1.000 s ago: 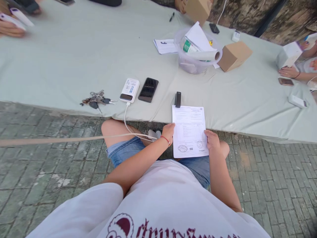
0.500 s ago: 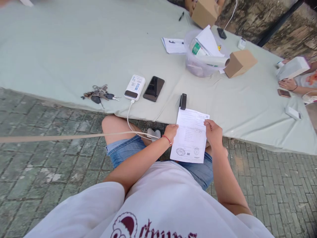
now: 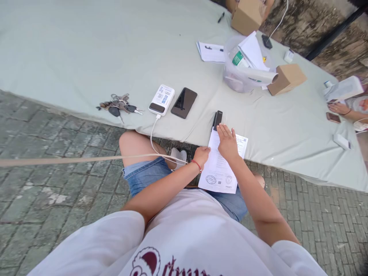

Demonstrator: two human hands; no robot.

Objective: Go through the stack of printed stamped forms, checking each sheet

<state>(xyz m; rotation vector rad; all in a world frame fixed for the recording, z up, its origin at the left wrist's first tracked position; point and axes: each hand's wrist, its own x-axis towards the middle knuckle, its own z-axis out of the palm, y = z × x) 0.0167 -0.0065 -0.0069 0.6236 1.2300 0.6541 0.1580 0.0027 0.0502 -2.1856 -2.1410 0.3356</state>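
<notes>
**Printed sheet half on the table edge, both hands on it**

So the white printed paper form with two round stamps near its bottom (image 3: 220,168) is lying with its top part on the edge of the pale grey-green cloth-covered table (image 3: 86,57) and its lower part hanging over the person's lap in blue denim shorts (image 3: 143,174). The right hand (image 3: 227,143) is laid flat on the upper half of the sheet, fingers spread fairly wide and stretched forward, palm down, not gripping anything. The left hand (image 3: 202,156), with a thin red string bracelet at the wrist, sits at the sheet's left edge with fingers curled in; looks like it's pinching that edge, but I can't tell for sure.

Just past the right fingertips there's a small black rectangular stapler-like gadget (image 3: 217,120), touching or nearly touching the top of the sheet. To the left of that is a black smartphone lying face up (image 3: 184,102), then right beside it a white power bank with a blue label (image 3: 161,100) whose white cable (image 3: 155,142) drops off the table toward the lap. Further left, a bunch of keys with black fobs (image 3: 117,107).

Further back on the table: a clear plastic tub stuffed with papers and a rolled sheet (image 3: 244,73), a small brown cardboard box (image 3: 286,78) right beside it, and loose white papers (image 3: 211,51). At the far right another person's hand (image 3: 340,109) rests by a phone.
</notes>
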